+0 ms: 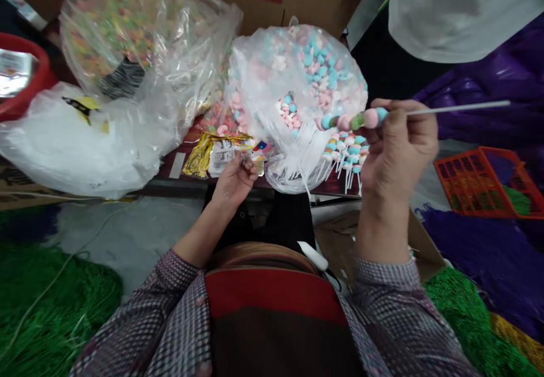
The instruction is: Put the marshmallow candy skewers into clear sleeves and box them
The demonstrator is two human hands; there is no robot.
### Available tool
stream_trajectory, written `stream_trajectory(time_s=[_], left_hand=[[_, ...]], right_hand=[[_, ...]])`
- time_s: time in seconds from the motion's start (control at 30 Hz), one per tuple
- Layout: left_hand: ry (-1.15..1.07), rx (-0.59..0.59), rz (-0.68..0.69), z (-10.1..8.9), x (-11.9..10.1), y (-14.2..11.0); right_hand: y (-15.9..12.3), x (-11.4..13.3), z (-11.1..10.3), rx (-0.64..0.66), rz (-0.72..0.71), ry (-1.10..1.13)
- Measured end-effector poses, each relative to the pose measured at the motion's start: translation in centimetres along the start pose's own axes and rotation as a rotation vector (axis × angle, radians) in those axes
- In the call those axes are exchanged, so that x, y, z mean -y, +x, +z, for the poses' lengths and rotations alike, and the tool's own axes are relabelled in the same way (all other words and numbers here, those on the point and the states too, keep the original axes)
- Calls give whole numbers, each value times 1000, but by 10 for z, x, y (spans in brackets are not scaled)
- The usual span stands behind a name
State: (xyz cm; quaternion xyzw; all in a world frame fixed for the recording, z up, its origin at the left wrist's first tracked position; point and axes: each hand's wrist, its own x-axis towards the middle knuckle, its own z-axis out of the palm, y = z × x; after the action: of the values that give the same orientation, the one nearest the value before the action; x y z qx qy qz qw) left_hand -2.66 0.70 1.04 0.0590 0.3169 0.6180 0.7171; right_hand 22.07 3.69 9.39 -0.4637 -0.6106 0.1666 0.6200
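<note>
The right hand (397,150) grips a white stick threaded with pink, blue and green candies (371,119), at two o'clock. At twelve, the half-curled left hand (236,181) is nearest a printed silver-white packet (219,159) on the dark worktop (172,159).

There are two bare hands, one left hand (235,181) and one right hand (397,147); one candy skewer (371,118) is raised, and at least six candy pieces can be counted on it; two big clear bags, one candy bag (114,25) and one marshmallow bag (318,65); one white plastic bag (85,144); one red basin (42,76); one orange basket (480,181); several finished skewers (351,153), overlapping too much for exact count.
</note>
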Motion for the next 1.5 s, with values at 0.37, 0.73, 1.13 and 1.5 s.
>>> stream_trajectory(time_s=[0.37, 0.73, 1.13, 1.5], left_hand=[[17, -4, 3, 3, 6, -1], [126, 26, 190, 2, 9, -1], [172, 6, 236, 1, 13, 1], [187, 18, 340, 1, 16, 2]], right_hand=[[-47, 28, 16, 20, 230, 248], [-80, 37, 44, 390, 499, 301], [-84, 32, 38, 318, 496, 194], [-86, 29, 30, 511, 570, 261]])
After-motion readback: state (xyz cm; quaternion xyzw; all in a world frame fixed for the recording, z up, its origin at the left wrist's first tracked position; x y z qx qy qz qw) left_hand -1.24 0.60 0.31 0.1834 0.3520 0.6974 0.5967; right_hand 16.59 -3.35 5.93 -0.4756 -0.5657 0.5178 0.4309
